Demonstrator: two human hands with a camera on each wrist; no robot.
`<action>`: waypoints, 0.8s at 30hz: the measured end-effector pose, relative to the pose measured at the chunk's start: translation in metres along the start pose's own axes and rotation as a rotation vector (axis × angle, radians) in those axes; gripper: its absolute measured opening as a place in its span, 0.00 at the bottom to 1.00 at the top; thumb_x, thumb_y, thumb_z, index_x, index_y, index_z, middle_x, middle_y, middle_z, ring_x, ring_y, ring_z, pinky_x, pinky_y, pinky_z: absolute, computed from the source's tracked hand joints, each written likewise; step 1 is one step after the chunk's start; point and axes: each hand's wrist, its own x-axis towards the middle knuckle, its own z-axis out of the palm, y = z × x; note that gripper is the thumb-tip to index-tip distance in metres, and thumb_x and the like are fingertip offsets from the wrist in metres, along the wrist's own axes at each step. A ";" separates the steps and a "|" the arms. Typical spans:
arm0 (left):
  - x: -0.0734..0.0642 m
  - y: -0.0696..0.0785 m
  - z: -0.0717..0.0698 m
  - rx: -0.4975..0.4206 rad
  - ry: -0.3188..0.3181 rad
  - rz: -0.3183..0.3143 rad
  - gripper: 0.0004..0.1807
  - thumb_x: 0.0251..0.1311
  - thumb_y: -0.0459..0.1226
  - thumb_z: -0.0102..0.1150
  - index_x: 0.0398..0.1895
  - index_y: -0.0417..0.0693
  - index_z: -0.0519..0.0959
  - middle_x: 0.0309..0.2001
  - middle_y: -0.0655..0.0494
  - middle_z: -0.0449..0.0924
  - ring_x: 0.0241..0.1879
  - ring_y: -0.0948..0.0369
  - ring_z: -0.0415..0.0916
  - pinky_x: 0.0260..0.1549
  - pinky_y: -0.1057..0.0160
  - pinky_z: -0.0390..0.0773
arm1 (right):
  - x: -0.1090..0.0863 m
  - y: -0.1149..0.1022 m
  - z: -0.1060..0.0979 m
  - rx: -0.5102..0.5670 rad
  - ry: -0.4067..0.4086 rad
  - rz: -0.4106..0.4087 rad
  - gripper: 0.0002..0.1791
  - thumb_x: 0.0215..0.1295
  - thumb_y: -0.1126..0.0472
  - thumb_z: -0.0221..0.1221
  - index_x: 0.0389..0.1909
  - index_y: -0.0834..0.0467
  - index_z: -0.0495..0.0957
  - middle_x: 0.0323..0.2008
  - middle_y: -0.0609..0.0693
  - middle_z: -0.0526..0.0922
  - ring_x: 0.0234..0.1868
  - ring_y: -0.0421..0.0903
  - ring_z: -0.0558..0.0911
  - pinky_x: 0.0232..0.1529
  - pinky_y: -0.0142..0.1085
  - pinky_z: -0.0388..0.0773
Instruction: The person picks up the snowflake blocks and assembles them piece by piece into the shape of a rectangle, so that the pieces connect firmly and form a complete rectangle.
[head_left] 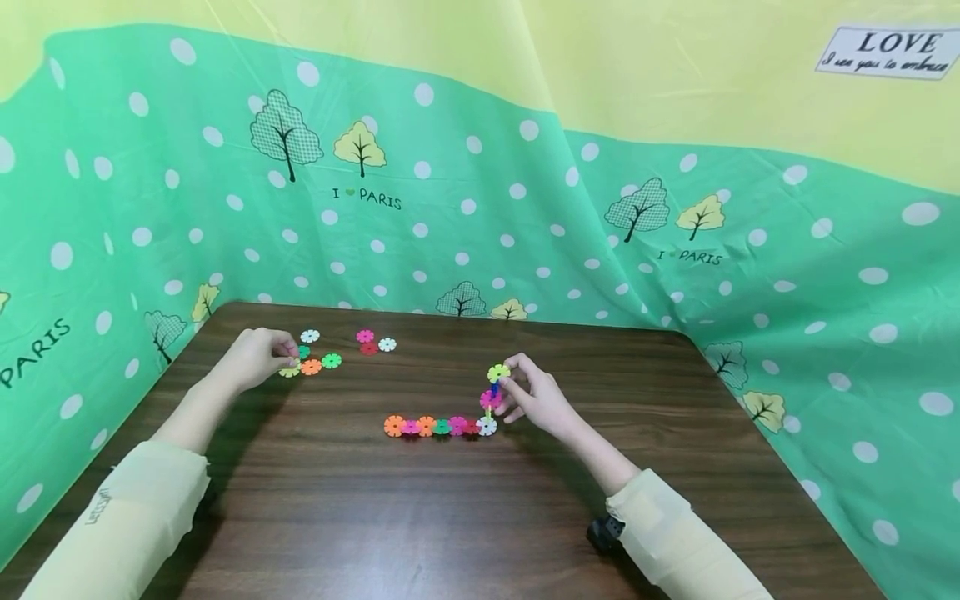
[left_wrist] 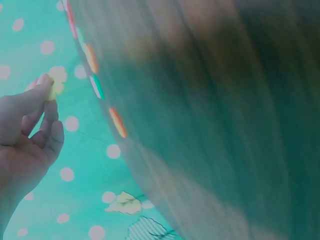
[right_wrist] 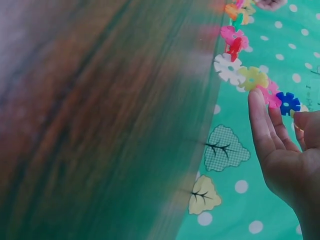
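Nearest the camera are your pale yellow sleeves (head_left: 127,525), reaching in over the brown table (head_left: 360,517). On the far left, your left hand (head_left: 258,358) pinches a yellow flower piece (left_wrist: 56,90) between thumb and fingers. Just beside that hand lie a white piece (head_left: 310,336), an orange piece (head_left: 311,367) and a green piece (head_left: 332,361). Farther right, a pink piece (head_left: 365,336), a red piece (head_left: 368,349) and a second white piece (head_left: 387,344) sit close together. Right of those and nearer you, a chain of linked flower pieces (head_left: 457,426) runs left to right, then bends toward the far side. Your right hand (head_left: 536,398), well apart from the left, grips the chain's far end.
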 end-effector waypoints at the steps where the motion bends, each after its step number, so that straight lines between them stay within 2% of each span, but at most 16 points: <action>1: 0.001 0.003 0.000 -0.009 0.011 0.009 0.06 0.50 0.29 0.67 0.23 0.44 0.79 0.23 0.56 0.82 0.26 0.60 0.78 0.29 0.58 0.76 | 0.001 0.003 0.000 0.003 0.001 0.003 0.11 0.71 0.63 0.50 0.50 0.61 0.63 0.37 0.65 0.78 0.30 0.65 0.83 0.26 0.54 0.80; 5: 0.005 0.017 0.000 -0.033 0.047 0.034 0.02 0.51 0.29 0.67 0.28 0.40 0.82 0.25 0.51 0.84 0.28 0.56 0.81 0.29 0.57 0.79 | 0.002 0.005 0.002 -0.003 0.001 -0.005 0.11 0.71 0.61 0.51 0.50 0.59 0.64 0.37 0.62 0.78 0.30 0.63 0.84 0.24 0.52 0.81; 9: 0.008 0.035 0.000 -0.048 0.100 0.049 0.06 0.52 0.30 0.66 0.34 0.38 0.84 0.29 0.48 0.85 0.31 0.54 0.82 0.31 0.55 0.80 | 0.002 0.004 0.001 -0.034 0.010 -0.020 0.10 0.70 0.60 0.52 0.49 0.56 0.66 0.36 0.60 0.79 0.30 0.60 0.84 0.23 0.51 0.81; 17: 0.010 0.077 0.006 -0.110 0.213 0.075 0.03 0.53 0.33 0.67 0.31 0.44 0.85 0.26 0.54 0.84 0.27 0.60 0.79 0.27 0.62 0.77 | 0.000 0.001 0.001 -0.139 0.041 -0.083 0.07 0.68 0.62 0.55 0.44 0.56 0.69 0.32 0.55 0.81 0.26 0.50 0.85 0.22 0.47 0.81; 20: 0.010 0.094 0.009 -0.132 0.250 0.100 0.04 0.52 0.32 0.67 0.32 0.44 0.85 0.27 0.54 0.85 0.27 0.60 0.80 0.28 0.61 0.78 | -0.001 -0.001 0.001 -0.178 0.059 -0.112 0.06 0.67 0.62 0.56 0.42 0.55 0.71 0.28 0.54 0.82 0.25 0.49 0.84 0.21 0.45 0.81; 24: 0.009 0.116 0.015 -0.165 0.263 0.107 0.05 0.52 0.32 0.68 0.33 0.44 0.84 0.28 0.54 0.85 0.27 0.60 0.81 0.28 0.61 0.79 | -0.002 -0.005 0.000 -0.202 0.073 -0.137 0.04 0.66 0.61 0.58 0.39 0.55 0.74 0.25 0.54 0.82 0.25 0.52 0.83 0.21 0.45 0.81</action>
